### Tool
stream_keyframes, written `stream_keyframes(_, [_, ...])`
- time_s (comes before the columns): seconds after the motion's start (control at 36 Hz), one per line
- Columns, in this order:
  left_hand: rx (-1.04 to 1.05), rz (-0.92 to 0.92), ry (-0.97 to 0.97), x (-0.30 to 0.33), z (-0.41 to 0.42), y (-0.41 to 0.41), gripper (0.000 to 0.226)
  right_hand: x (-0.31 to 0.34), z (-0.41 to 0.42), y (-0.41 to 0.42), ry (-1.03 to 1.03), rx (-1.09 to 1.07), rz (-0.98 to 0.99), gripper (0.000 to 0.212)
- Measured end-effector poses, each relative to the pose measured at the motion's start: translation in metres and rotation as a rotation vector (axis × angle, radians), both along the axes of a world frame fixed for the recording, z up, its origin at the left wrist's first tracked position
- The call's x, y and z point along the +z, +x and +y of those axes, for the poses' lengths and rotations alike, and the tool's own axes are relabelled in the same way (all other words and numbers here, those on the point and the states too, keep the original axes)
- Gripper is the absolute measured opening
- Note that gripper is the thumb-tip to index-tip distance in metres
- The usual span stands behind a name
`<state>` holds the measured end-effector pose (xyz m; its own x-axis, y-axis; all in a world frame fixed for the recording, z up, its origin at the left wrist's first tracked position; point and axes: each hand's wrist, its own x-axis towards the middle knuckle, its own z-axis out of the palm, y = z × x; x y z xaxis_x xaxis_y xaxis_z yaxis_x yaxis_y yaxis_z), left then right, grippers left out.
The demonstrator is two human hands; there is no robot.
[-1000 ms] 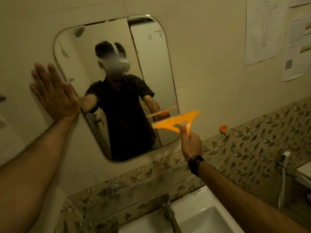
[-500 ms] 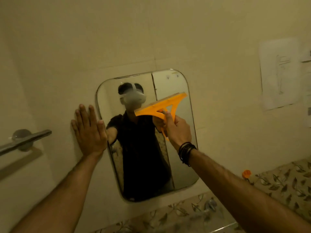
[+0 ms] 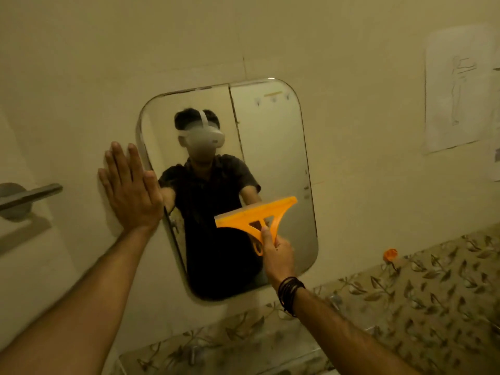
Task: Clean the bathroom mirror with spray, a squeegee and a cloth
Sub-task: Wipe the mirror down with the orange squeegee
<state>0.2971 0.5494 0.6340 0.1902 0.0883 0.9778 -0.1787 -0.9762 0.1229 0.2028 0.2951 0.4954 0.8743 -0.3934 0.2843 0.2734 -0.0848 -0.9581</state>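
A rounded rectangular mirror (image 3: 273, 136) hangs on the cream wall and reflects a person in a dark shirt with a white headset. My right hand (image 3: 277, 253) grips the handle of an orange squeegee (image 3: 251, 216), whose blade lies across the lower middle of the glass. My left hand (image 3: 130, 188) is pressed flat on the wall at the mirror's left edge, fingers together and pointing up, holding nothing. No spray bottle or cloth is in view.
A metal towel bar (image 3: 27, 196) sticks out from the wall at far left. A leaf-patterned tile band (image 3: 419, 293) runs below the mirror, with a small orange hook (image 3: 390, 254) above it. Papers (image 3: 457, 87) are taped to the wall at right.
The squeegee went from below the mirror's right corner up to its top, then came down the glass to the lower middle. My left hand stayed flat by the mirror's left edge.
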Motion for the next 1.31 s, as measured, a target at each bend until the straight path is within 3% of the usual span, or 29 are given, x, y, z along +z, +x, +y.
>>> stream_keyframes(0.33, [0.048,-0.025,-0.012,0.002,-0.002,0.001,0.059,-0.114,0.000,-0.031,-0.005,0.008,0.205,0.046])
stream_keyframes(0.44, [0.040,-0.029,-0.011,0.001,-0.003,-0.001,0.059,-0.135,-0.003,-0.037,-0.049,0.015,0.291,0.033])
stream_keyframes(0.53, [0.039,-0.021,-0.007,0.001,-0.003,-0.002,0.060,-0.136,-0.006,-0.040,-0.085,-0.037,0.298,0.042])
stream_keyframes(0.69, [0.033,-0.030,-0.011,0.002,0.000,0.007,0.061,-0.078,-0.002,-0.051,-0.099,-0.124,0.084,0.040])
stream_keyframes(0.94, [0.016,0.011,0.031,-0.001,-0.001,-0.003,0.059,0.077,0.019,-0.017,-0.158,-0.065,-0.158,0.042])
stream_keyframes(1.06, [0.003,0.022,0.035,-0.001,0.000,-0.007,0.059,0.126,0.044,0.006,-0.204,-0.052,-0.213,0.057])
stream_keyframes(1.31, [-0.031,0.020,0.059,-0.006,0.005,-0.006,0.058,0.130,0.088,0.029,-0.183,-0.065,-0.127,0.059])
